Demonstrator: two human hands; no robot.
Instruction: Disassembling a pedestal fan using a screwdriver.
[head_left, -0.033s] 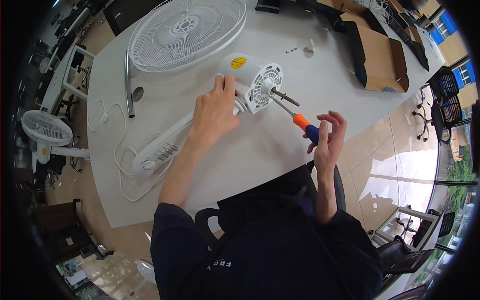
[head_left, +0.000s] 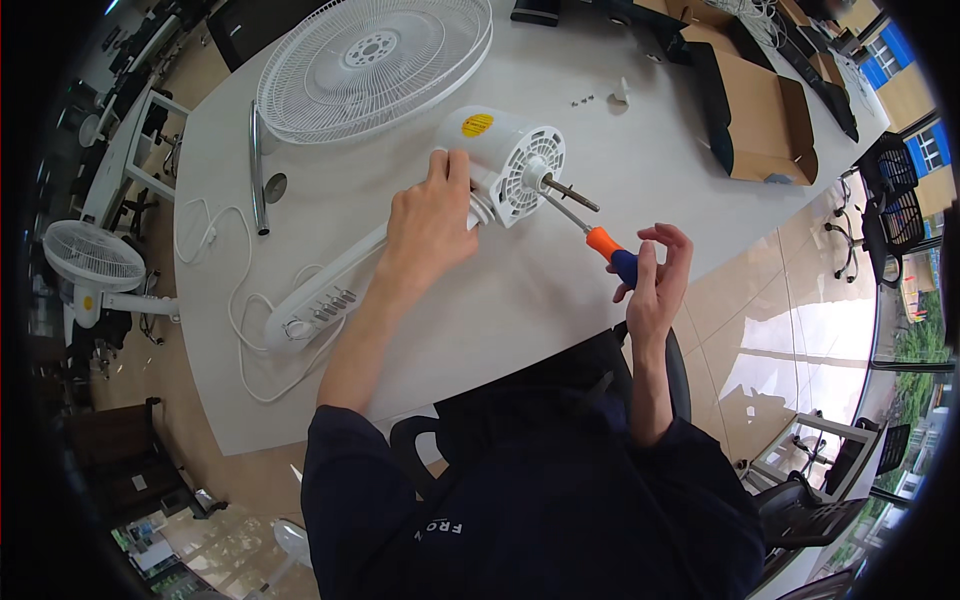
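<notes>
A white fan motor housing (head_left: 508, 150) with a yellow sticker lies on the table, joined to a white fan stand (head_left: 330, 292) with a row of buttons. My left hand (head_left: 425, 228) is closed around the neck just below the housing. From the slotted front face a metal shaft (head_left: 577, 195) sticks out toward the right. In my right hand (head_left: 655, 280) is a screwdriver (head_left: 603, 243) with an orange and blue handle, thumb and fingers on the handle's end. Its tip reaches the housing's front beside the shaft's base; the exact contact point is too small to tell.
Behind the housing lies a large white fan grille (head_left: 400, 95). A metal tube (head_left: 257, 170) and a white power cord (head_left: 246, 270) are at the left. Several small screws (head_left: 581, 101) and a white plastic part (head_left: 621, 94) lie farther back, near an open cardboard box (head_left: 765, 120).
</notes>
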